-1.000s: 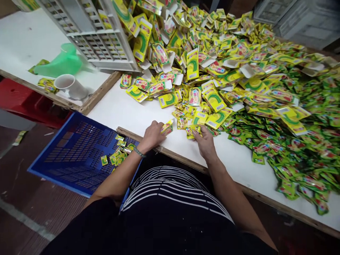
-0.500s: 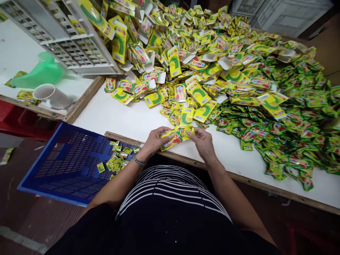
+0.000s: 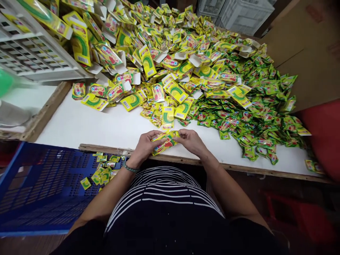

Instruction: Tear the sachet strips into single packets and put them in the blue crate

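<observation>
My left hand (image 3: pixel 145 146) is closed round the left part of a small yellow-green printed carton (image 3: pixel 166 143), thumb on top, just above the table's front edge. At the carton's right end, the thumb and fingers of my right hand (image 3: pixel 192 142) pinch its edge. A small patch of yellow wrapping shows there; whether it is a flap or a packet is unclear. Directly beyond my fingers lies a flat yellow carton (image 3: pixel 168 117). Behind it spreads a heap of similar cartons (image 3: pixel 174 90), several with white flaps open. Green foil packets (image 3: pixel 228 120) are piled to the right.
A white plastic crate (image 3: pixel 39 53) leans at the back left, with cartons spilling from it. Below the table at left, a blue crate (image 3: pixel 53 177) holds several small yellow packets (image 3: pixel 103 173). A wooden strip (image 3: pixel 106 148) edges the white table (image 3: pixel 114 125). Red stool (image 3: pixel 297 209) at lower right.
The view has turned to the right, so the heap shifts left in the picture. My right fingers have closed in on the carton's right end, and less yellow wrapping shows there.
</observation>
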Available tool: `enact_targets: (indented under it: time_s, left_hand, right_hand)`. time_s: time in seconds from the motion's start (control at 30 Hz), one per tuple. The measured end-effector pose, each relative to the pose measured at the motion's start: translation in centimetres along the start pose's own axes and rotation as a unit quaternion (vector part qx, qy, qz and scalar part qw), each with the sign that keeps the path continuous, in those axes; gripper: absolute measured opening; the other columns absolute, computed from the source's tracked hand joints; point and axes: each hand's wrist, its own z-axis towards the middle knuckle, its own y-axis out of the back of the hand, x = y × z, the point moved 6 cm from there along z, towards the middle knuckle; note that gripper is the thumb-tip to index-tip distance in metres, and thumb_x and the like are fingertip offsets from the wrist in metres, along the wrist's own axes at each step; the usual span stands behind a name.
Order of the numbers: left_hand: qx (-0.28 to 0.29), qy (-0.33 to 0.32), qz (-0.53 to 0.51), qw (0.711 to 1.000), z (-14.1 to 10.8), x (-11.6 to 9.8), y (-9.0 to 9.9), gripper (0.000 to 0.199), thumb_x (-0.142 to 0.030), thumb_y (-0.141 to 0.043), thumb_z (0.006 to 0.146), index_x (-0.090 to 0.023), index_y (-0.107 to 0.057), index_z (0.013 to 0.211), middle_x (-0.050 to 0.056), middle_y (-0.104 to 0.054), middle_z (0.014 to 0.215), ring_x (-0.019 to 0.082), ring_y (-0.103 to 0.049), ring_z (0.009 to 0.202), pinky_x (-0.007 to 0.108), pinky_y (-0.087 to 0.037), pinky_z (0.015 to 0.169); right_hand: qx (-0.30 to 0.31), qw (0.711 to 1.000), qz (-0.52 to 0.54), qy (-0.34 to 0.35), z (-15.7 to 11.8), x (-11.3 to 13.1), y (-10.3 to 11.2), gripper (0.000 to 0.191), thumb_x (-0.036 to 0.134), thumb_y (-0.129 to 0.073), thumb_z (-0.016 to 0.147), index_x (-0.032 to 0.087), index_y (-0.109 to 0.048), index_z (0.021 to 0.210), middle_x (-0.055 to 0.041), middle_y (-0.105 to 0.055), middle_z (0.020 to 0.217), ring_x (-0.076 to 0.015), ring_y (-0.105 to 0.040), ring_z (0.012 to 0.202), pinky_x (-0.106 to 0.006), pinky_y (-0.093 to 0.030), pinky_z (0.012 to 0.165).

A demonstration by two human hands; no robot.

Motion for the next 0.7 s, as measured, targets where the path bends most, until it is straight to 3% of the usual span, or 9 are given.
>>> enact_targets:
  time_s: [0.1,0.17,0.23,0.3,0.37,0.47,0.57,0.63,0.7]
  left_hand:
    - [-0.030,0.014,-0.022,0.999,0.5,0.4,0.1,0.050,-0.037,-0.092,0.048,-0.014,-0.070,0.086,0.003,-0.074,0.078,0.012,-0.064,0.064,0.024,-0.051,0.063]
    - [-0.043,0.024,-0.028,0.998,0.8,0.7,0.2,0.051,-0.037,-0.092,0.045,-0.013,-0.069,0.085,0.003,-0.073,0.075,0.012,-0.064,0.063,0.024,-0.050,0.061]
    - [-0.046,0.035,-0.029,0.998,1.0,0.9,0.0,0.051,-0.036,-0.093,0.044,-0.013,-0.069,0.082,0.002,-0.072,0.073,0.011,-0.063,0.061,0.023,-0.049,0.059]
    - [-0.045,0.041,-0.028,0.998,1.1,1.1,-0.2,0.048,-0.036,-0.092,0.045,-0.013,-0.069,0.081,0.001,-0.071,0.070,0.010,-0.061,0.059,0.022,-0.047,0.057]
    - [-0.048,0.044,-0.023,0.998,1.1,1.2,-0.4,0.045,-0.035,-0.091,0.047,-0.013,-0.070,0.080,0.001,-0.070,0.069,0.010,-0.060,0.058,0.021,-0.046,0.056]
    - [-0.058,0.049,-0.022,0.997,1.0,1.6,-0.3,0.042,-0.032,-0.091,0.048,-0.014,-0.069,0.079,0.001,-0.069,0.069,0.009,-0.060,0.059,0.021,-0.046,0.056]
    - [-0.068,0.044,-0.013,0.997,1.0,1.7,0.1,0.043,-0.033,-0.090,0.049,-0.014,-0.068,0.080,0.001,-0.069,0.068,0.010,-0.060,0.058,0.021,-0.044,0.055]
    - [-0.069,0.027,0.005,0.997,0.9,1.5,0.4,0.043,-0.034,-0.090,0.049,-0.013,-0.068,0.081,0.000,-0.068,0.066,0.009,-0.059,0.057,0.020,-0.043,0.054]
    - [-0.065,0.013,0.010,0.998,0.8,1.3,0.4,0.045,-0.035,-0.090,0.050,-0.013,-0.069,0.083,0.000,-0.069,0.069,0.009,-0.059,0.059,0.020,-0.044,0.056]
  right_hand:
    - [-0.079,0.993,-0.080,0.035,-0.1,-1.1,2.9,0.027,0.045,-0.058,0.085,0.020,-0.067,0.092,-0.0018,-0.065,0.075,-0.0166,-0.056,0.067,-0.030,-0.048,0.064]
    - [-0.179,0.956,-0.225,0.048,-0.2,-2.5,6.2,0.027,0.030,-0.053,0.085,0.018,-0.067,0.105,-0.0108,-0.069,0.101,-0.0244,-0.061,0.090,-0.040,-0.050,0.081]
    - [-0.185,0.911,-0.369,0.032,0.2,-4.5,8.5,0.036,0.017,-0.052,0.079,0.017,-0.067,0.113,-0.0155,-0.065,0.122,-0.0321,-0.056,0.112,-0.050,-0.046,0.094]
    - [-0.165,0.884,-0.437,0.024,0.6,-6.1,9.9,0.038,0.012,-0.049,0.079,0.017,-0.069,0.111,-0.0160,-0.064,0.126,-0.0341,-0.054,0.115,-0.053,-0.045,0.094]
    - [-0.178,0.878,-0.441,0.049,0.6,-6.4,10.4,0.033,0.014,-0.046,0.084,0.018,-0.072,0.105,-0.0160,-0.067,0.119,-0.0327,-0.057,0.109,-0.052,-0.046,0.093]
    - [-0.253,0.887,-0.374,0.099,-0.2,-4.6,9.9,0.029,0.024,-0.046,0.091,0.017,-0.073,0.098,-0.0158,-0.070,0.104,-0.0298,-0.060,0.101,-0.050,-0.047,0.092]
    - [-0.310,0.929,-0.192,0.065,-1.2,-3.1,8.6,0.027,0.038,-0.056,0.088,0.016,-0.071,0.094,-0.0125,-0.071,0.090,-0.0253,-0.065,0.083,-0.046,-0.053,0.081]
    - [-0.299,0.954,-0.008,0.007,-1.4,-3.0,6.9,0.030,0.046,-0.067,0.080,0.017,-0.069,0.090,-0.0075,-0.070,0.079,-0.0210,-0.065,0.067,-0.041,-0.056,0.068]
    - [-0.253,0.957,0.139,-0.041,-1.3,-3.1,4.5,0.034,0.049,-0.074,0.072,0.019,-0.068,0.085,-0.0026,-0.068,0.070,-0.0177,-0.063,0.058,-0.036,-0.056,0.060]
